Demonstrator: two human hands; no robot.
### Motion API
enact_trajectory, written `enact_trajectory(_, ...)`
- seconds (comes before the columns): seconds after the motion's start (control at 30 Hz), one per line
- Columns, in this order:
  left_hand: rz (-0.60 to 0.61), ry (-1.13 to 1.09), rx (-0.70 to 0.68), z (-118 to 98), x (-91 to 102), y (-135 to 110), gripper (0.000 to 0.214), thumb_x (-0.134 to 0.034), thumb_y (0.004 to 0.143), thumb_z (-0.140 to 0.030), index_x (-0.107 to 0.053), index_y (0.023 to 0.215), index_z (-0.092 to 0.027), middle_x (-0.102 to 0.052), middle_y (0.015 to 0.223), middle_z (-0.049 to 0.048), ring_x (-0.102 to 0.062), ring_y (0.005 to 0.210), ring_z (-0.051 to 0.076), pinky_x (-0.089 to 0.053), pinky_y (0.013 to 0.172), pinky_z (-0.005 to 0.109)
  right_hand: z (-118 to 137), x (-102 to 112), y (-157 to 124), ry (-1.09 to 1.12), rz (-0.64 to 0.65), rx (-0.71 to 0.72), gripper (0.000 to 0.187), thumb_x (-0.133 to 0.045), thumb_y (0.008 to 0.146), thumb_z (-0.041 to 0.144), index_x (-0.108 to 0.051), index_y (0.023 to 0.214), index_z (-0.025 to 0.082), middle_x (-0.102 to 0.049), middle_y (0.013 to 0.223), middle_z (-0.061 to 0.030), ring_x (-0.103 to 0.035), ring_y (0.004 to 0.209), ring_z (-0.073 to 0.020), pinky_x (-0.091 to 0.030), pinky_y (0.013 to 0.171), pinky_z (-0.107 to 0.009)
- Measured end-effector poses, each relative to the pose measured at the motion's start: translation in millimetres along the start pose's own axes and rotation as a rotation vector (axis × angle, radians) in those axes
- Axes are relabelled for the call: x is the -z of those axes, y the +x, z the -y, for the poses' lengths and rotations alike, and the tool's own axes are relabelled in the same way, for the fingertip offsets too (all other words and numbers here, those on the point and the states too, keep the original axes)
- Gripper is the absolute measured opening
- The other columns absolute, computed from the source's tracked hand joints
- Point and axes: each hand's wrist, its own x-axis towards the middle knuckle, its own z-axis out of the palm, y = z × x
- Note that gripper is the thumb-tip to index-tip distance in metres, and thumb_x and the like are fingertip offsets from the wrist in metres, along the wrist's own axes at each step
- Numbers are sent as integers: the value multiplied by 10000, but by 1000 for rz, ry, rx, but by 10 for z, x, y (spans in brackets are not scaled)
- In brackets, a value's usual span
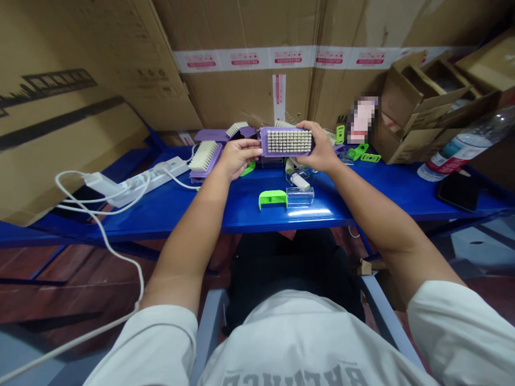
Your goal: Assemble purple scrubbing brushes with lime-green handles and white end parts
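Observation:
A purple brush (286, 141) with pale bristles facing me is held up over the blue table (201, 206). My left hand (235, 156) grips its left end and my right hand (321, 146) wraps its right end; both are closed on it. Just below lie a green plastic clip (273, 199), a clear plastic case (300, 196) and a small white part (300, 181). More purple brushes (206, 156) lie to the left and behind.
A white power strip (151, 177) with white cables lies on the left of the table. Open cardboard boxes (426, 107), a plastic bottle (462, 145) and a black phone (458, 190) are at the right. Green pieces (364, 154) lie near the boxes. Big cartons form the back wall.

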Motion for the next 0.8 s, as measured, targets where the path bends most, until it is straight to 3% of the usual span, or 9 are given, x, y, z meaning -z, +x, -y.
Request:
enact_trajectory(0.27,4,33,21,-13,-5,-23,290,-1033,636,-135,-904,895,-146,-880,900,65,-755,739,145,-627,754,278,92,1,9,-22,9,-60,861,-946,664,505,-655,1452,317,-776,1490,-115,-719,1416,-457,-551,1293,-708)
enact_trajectory(0.57,38,42,20,-16,-8,-32,293,-1026,632,-142,-918,904,-135,-905,945,91,-757,723,142,-592,660,248,66,-21,-1,-26,-22,26,857,-915,639,379,-687,1460,291,-804,1469,-114,-747,1382,-434,-587,1257,-666)
enact_trajectory(0.8,115,14,23,-59,-35,-82,336,-1027,607,-204,-882,901,-130,-849,859,62,-744,723,137,-589,655,236,46,-28,-1,-24,10,1,877,-966,645,476,-677,1457,312,-793,1499,-113,-733,1420,-450,-560,1284,-686)
